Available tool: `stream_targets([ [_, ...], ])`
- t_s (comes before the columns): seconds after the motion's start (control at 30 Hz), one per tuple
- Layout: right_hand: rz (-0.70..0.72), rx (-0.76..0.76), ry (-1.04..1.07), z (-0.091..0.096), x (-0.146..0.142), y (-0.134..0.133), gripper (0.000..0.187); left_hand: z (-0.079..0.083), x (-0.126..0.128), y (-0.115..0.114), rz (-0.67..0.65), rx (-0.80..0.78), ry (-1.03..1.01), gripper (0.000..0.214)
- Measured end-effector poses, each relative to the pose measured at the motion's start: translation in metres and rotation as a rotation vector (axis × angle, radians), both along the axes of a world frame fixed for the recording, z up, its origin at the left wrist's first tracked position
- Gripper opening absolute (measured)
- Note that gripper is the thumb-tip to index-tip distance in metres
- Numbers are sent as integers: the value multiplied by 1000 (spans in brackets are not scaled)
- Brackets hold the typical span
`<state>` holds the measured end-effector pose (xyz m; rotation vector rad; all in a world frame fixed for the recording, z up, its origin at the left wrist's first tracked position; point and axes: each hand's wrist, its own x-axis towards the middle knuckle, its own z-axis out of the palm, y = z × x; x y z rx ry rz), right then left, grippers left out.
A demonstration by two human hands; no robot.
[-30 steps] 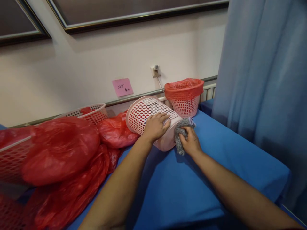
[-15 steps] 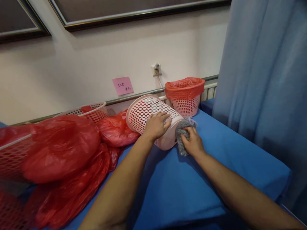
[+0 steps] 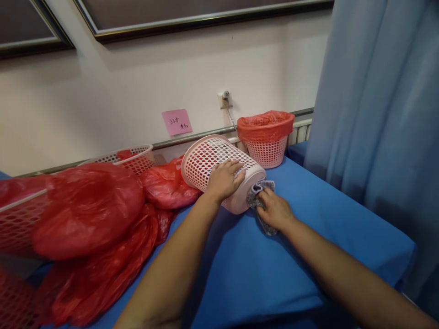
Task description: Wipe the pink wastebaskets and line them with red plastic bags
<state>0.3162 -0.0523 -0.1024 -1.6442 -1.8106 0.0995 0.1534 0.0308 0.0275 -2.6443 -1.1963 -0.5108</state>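
Observation:
A pale pink plastic wastebasket [image 3: 219, 155] with a lattice side lies tilted on its side on the blue-covered bed [image 3: 260, 274], its base toward the right. My left hand [image 3: 226, 178] rests on top of its side, fingers stretched and apart. In my right hand [image 3: 274, 208] is a bunched grey cloth [image 3: 255, 194], gripped between the fingers and pressed to the basket's base. Part of the cloth hangs below the hand onto the bed.
Behind stands another wastebasket [image 3: 265, 148] with a red liner. Red plastic bags [image 3: 92, 210] pile at left, among more lattice baskets [image 3: 24, 214]. A pink note [image 3: 177, 122] and a wall socket [image 3: 225, 99] are behind. A blue curtain [image 3: 373, 105] hangs right.
My right hand has shifted slightly down and left across the basket's base, and the cloth is folded differently. My left hand and the basket have barely moved.

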Motion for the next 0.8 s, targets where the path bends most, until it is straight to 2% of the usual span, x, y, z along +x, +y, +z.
stream_targets([
  [0.1, -201, 102, 198, -6, 18, 10, 23, 1, 0, -2, 6, -4, 9, 44],
  [0.17, -308, 43, 270, -12, 26, 16, 24, 1, 1, -2, 7, -7, 6, 45],
  [0.2, -315, 1, 279, -15, 27, 19, 24, 1, 1, -2, 10, -7, 4, 46],
  [0.27, -249, -49, 276, -21, 24, 21, 21, 1, 2, -1, 12, -7, 1, 46],
  [0.47, 106, -133, 315, -22, -7, 10, 23, 0, 3, 3, -2, 5, 8, 47],
  [0.63, 156, -254, 484, -16, 2, 7, 17, 0, 3, 4, 3, -2, 18, 46],
  [0.8, 322, -384, 758, -17, 5, 8, 14, 1, 3, 2, 8, 3, 9, 45],
])
